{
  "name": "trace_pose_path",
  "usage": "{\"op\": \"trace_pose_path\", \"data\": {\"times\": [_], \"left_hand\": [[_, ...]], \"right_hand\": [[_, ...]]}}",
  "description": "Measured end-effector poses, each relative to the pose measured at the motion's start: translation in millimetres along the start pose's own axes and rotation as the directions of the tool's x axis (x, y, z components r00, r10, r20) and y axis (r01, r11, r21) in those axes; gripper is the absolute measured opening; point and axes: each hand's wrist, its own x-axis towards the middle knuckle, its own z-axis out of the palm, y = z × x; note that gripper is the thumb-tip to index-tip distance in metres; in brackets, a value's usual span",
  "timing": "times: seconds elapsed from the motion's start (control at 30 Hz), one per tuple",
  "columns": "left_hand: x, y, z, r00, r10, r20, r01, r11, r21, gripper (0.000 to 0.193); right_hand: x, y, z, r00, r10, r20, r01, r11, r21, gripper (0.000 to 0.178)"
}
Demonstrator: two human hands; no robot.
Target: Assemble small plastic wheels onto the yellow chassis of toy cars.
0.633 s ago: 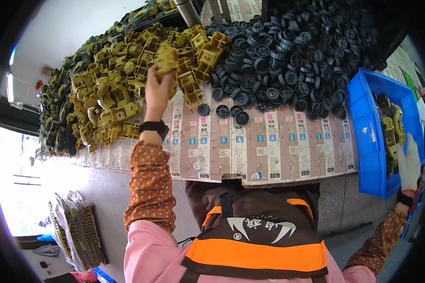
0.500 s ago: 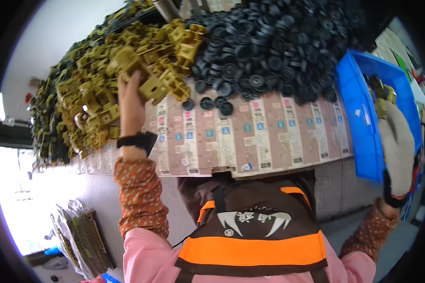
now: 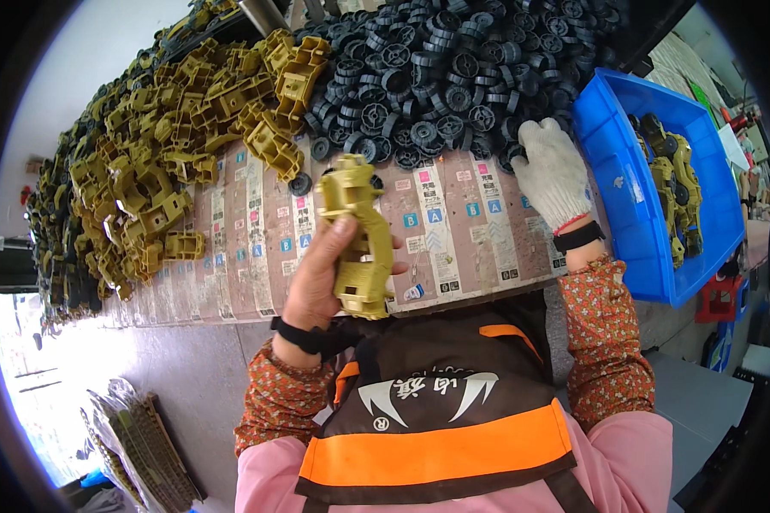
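Note:
My left hand [image 3: 321, 278] is bare and grips an olive-yellow plastic chassis part [image 3: 358, 239], lifted above the near edge of the cardboard-covered table [image 3: 257, 256]. My right hand [image 3: 552, 171] wears a white knit glove and lies on the edge of the pile of black plastic wheels [image 3: 436, 77]; whether it holds a wheel is hidden under the glove. A big heap of the same olive-yellow parts [image 3: 162, 162] covers the table's left side.
A blue plastic bin [image 3: 633, 197] with several assembled olive pieces stands at the right of the table. A brown and orange apron [image 3: 436, 427] fills the lower middle. Stacked flat items [image 3: 137, 436] lie on the grey floor at lower left.
My left hand has pulled back from the olive heap toward my body with one part in it. My gloved right hand has moved from the blue bin to the black wheels.

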Motion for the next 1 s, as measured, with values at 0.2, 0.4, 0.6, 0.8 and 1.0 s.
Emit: {"op": "trace_pose_path", "data": {"times": [0.2,0.4,0.6,0.8,1.0], "left_hand": [[7,-25,16,0.987,-0.157,0.033,0.156,0.988,0.015,0.057],[6,-45,31,0.991,-0.135,0.022,0.134,0.989,0.060,0.064],[3,-60,39,0.995,-0.080,-0.052,0.089,0.979,0.185,0.072],[6,-67,41,0.994,0.089,-0.059,-0.071,0.965,0.252,0.071],[4,-76,37,0.992,0.123,0.030,-0.122,0.871,0.477,0.070]], "right_hand": [[-31,-21,-18,0.998,0.049,-0.035,-0.028,0.895,0.444,0.018],[-68,-74,-43,0.988,0.004,0.155,-0.132,0.545,0.828,0.031],[-84,-86,-29,0.984,0.082,0.160,-0.180,0.375,0.909,0.027],[-92,-89,-25,0.982,0.090,0.165,-0.185,0.302,0.935,0.024],[-101,-87,-18,0.994,0.088,0.060,-0.092,0.419,0.903,0.024]]}}
